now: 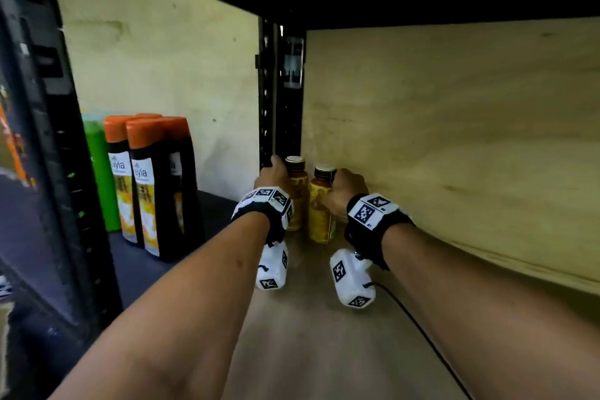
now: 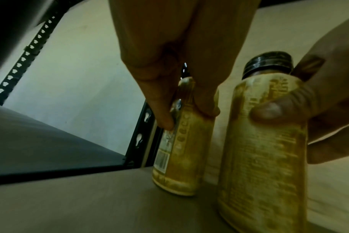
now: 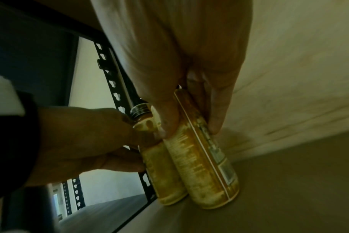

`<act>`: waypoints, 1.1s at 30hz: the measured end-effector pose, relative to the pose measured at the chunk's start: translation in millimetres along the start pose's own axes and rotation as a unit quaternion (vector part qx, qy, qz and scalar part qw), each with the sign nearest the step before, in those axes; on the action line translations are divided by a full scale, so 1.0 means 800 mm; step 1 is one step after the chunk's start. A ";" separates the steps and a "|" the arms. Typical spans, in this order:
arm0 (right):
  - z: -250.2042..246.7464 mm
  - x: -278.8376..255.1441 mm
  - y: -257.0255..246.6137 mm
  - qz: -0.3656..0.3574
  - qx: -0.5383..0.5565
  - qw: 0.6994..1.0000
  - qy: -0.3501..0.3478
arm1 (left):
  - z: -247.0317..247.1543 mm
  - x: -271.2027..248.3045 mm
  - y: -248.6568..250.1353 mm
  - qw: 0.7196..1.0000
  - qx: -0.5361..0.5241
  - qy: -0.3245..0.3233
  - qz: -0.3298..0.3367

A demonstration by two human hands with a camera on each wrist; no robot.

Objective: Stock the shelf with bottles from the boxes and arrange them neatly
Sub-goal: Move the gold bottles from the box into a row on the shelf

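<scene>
Two yellow bottles with dark caps stand side by side on the wooden shelf board [image 1: 324,334], in its back left corner. My left hand [image 1: 276,172] grips the left bottle [image 1: 297,195] around its upper body. My right hand [image 1: 341,188] grips the right bottle [image 1: 319,217] the same way. The left wrist view has my left hand [image 2: 186,118] curled on the left bottle [image 2: 179,157], with the right bottle [image 2: 265,157] close beside it. In the right wrist view my right hand [image 3: 189,132] holds the right bottle [image 3: 205,173] against the left bottle [image 3: 163,173].
A black slotted upright post [image 1: 281,91] stands just behind the bottles. Left of it, the neighbouring bay holds black bottles with orange caps [image 1: 152,185] and a green bottle [image 1: 100,172]. A plywood panel [image 1: 454,140] closes the right side. A black cable [image 1: 422,331] trails across the board.
</scene>
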State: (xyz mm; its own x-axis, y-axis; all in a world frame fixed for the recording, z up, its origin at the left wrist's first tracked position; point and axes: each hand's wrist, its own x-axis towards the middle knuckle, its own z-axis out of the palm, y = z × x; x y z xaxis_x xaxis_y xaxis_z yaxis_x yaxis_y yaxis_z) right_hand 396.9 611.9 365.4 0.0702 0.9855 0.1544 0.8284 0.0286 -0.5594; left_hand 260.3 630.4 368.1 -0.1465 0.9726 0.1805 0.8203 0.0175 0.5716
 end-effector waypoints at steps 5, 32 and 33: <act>0.020 0.058 -0.003 -0.032 -0.010 0.999 0.037 | 0.013 0.041 0.001 0.994 0.083 0.045 0.048; -0.178 -0.457 0.132 -0.025 -0.021 0.956 -0.290 | -0.015 -0.454 0.066 0.939 -0.096 -0.267 0.197; -0.177 -0.487 0.146 -0.016 -0.005 0.953 -0.304 | 0.001 -0.483 0.065 0.926 -0.103 -0.304 0.200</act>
State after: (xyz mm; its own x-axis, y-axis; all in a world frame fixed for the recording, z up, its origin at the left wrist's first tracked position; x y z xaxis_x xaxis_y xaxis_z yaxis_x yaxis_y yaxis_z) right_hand 544.5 207.9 355.2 -0.2872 0.8990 -0.3307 0.8304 0.0616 -0.5537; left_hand 360.1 255.4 327.9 0.5360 0.8434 -0.0363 0.6090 -0.3566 0.7085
